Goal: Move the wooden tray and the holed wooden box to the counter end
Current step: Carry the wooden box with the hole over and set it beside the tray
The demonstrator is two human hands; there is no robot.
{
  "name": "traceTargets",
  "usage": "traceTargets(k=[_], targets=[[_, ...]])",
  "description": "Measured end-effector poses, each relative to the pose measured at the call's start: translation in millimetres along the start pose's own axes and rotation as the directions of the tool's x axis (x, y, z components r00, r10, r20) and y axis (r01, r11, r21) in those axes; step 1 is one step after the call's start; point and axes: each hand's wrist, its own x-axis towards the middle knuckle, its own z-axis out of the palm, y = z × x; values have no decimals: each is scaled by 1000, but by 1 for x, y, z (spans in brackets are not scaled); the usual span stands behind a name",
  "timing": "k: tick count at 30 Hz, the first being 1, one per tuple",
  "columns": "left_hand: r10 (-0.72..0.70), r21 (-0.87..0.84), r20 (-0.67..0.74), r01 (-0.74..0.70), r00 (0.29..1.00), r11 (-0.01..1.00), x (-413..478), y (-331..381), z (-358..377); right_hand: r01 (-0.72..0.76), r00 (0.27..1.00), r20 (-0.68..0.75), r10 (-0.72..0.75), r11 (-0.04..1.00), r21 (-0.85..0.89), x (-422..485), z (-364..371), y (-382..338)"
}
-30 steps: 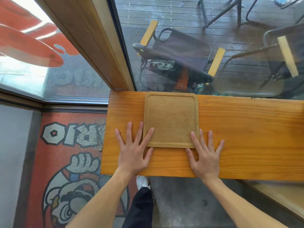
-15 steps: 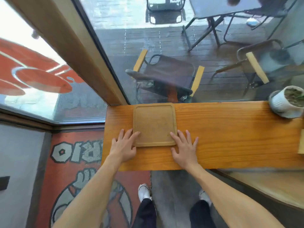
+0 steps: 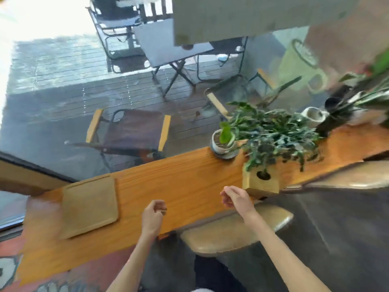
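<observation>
The flat wooden tray (image 3: pixel 89 204) lies at the left end of the orange wooden counter (image 3: pixel 185 182), with no hand on it. The holed wooden box (image 3: pixel 261 183) stands near the counter's front edge to the right, a round hole in its top and leaves hanging over it. My left hand (image 3: pixel 153 216) hovers over the counter's front edge, fingers loosely curled, holding nothing. My right hand (image 3: pixel 235 199) floats just left of the box, fingers half curled and empty, close to the box's left corner but apart from it.
A small white pot with a green plant (image 3: pixel 223 142) stands behind the box at the window side. A larger leafy plant (image 3: pixel 275 133) spreads above the box. More pots (image 3: pixel 313 114) sit further right. Two stools (image 3: pixel 233 234) stand under the counter's front edge.
Both hands have left the tray and moved right along the counter, the right one up to the box. The view swung right, so the tray now sits at the left.
</observation>
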Motion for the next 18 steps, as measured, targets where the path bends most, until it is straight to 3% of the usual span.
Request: traceTargets(k=[4, 7, 10, 12, 15, 18], targets=[[13, 154, 200, -44, 980, 987, 11, 52, 113, -74, 952, -301, 57, 996, -47, 25, -112, 34], [40, 308, 291, -134, 956, 942, 25, 84, 179, -125, 904, -412, 118, 992, 9, 49, -162, 51], [13, 377, 328, -144, 945, 915, 38, 103, 231, -216, 915, -317, 248, 967, 135, 81, -182, 64], [-52, 344, 308, -61, 950, 937, 46, 108, 257, -301, 904, -237, 356, 924, 237, 95, -185, 66], [-163, 224, 318, 93, 934, 970, 48, 111, 284, -355, 887, -71, 456, 773, 526, 111, -182, 70], [-292, 149, 484, 251, 825, 956, 25, 124, 297, -341, 896, -40, 443, 741, 578, 125, -182, 93]])
